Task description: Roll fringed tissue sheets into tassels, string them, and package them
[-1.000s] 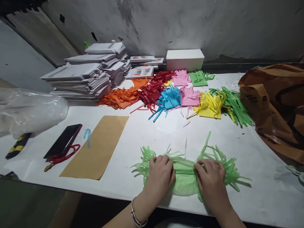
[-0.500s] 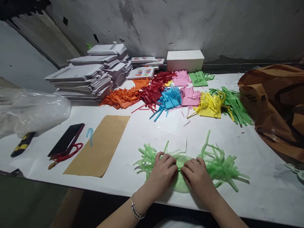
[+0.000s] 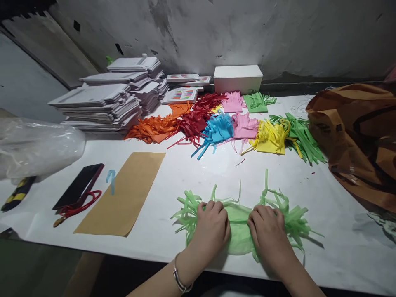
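A light green tissue-paper piece with fringed ends lies near the front edge of the white table. My left hand presses on its left part with curled fingers, beside the left fringe. My right hand grips its right part next to the right fringe. A short stretch of bunched green paper shows between the two hands. A metal bracelet sits on my left wrist.
Fringed paper bundles in orange, red, blue, pink, yellow and green lie at the back. Stacked white booklets and a white box stand behind them. A brown envelope, a phone, a plastic bag and a brown bag flank the hands.
My hands came together at the middle of the green paper half a second ago and have now moved apart again, spreading along it.
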{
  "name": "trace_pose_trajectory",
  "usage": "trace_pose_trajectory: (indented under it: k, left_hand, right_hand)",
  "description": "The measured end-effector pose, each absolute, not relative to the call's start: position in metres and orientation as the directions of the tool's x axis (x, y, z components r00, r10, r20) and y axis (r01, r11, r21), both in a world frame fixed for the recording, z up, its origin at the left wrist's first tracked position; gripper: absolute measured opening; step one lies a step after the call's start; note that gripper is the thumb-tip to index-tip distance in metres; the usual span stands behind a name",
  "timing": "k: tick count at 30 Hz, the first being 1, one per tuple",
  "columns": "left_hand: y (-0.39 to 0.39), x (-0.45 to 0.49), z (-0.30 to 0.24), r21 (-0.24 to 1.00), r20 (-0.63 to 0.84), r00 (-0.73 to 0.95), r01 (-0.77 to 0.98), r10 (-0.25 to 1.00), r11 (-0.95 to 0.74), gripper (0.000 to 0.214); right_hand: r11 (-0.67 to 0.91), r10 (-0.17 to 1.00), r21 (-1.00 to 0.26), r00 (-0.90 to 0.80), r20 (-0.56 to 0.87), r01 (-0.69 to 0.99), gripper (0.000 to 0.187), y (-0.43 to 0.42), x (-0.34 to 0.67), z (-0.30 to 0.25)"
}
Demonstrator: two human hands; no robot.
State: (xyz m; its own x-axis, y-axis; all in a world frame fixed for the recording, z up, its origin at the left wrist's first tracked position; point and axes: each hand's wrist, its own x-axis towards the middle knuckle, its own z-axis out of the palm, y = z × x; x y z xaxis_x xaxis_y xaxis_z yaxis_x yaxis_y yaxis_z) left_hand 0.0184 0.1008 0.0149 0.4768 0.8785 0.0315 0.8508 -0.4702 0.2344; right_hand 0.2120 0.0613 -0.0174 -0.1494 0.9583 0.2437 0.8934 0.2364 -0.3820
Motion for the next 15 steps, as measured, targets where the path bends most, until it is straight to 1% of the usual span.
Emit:
trace_pose_trajectory:
  k: [2,4,7,9,10,12,15]
  left_hand:
    - [0.103,0.018,0.014,0.195,0.082,0.552,0.808,0.830,-0.556,0.011]
    - [0.103,0.017,0.013,0.137,0.132,0.660,0.727,0.740,-0.673,0.015]
    - [0.103,0.019,0.011,0.036,0.174,0.756,0.636,0.632,-0.771,0.018]
    - [0.105,0.022,0.012,-0.009,0.165,0.784,0.608,0.599,-0.794,0.018]
    - [0.108,0.024,0.012,-0.004,0.147,0.792,0.599,0.592,-0.801,0.018]
    - [0.114,0.026,0.014,0.052,0.117,0.787,0.604,0.605,-0.795,0.017]
    - [0.120,0.025,0.015,0.128,0.131,0.739,0.648,0.661,-0.751,0.019]
  right_hand:
    - [0.220,0.960,-0.394,-0.127,0.249,0.892,0.013,0.063,0.210,-0.018]
    - [0.234,0.954,-0.415,-0.126,0.272,0.879,0.015,0.062,0.208,-0.017]
    - [0.341,0.912,-0.409,-0.192,0.363,0.846,0.025,0.059,0.204,-0.014]
    - [0.426,0.872,-0.347,-0.278,0.403,0.835,0.025,0.057,0.201,-0.013]
    - [0.456,0.857,-0.304,-0.321,0.402,0.836,0.022,0.057,0.200,-0.013]
    - [0.487,0.838,-0.228,-0.379,0.393,0.843,0.017,0.059,0.197,-0.014]
    - [0.525,0.803,-0.159,-0.424,0.420,0.836,0.024,0.067,0.194,-0.016]
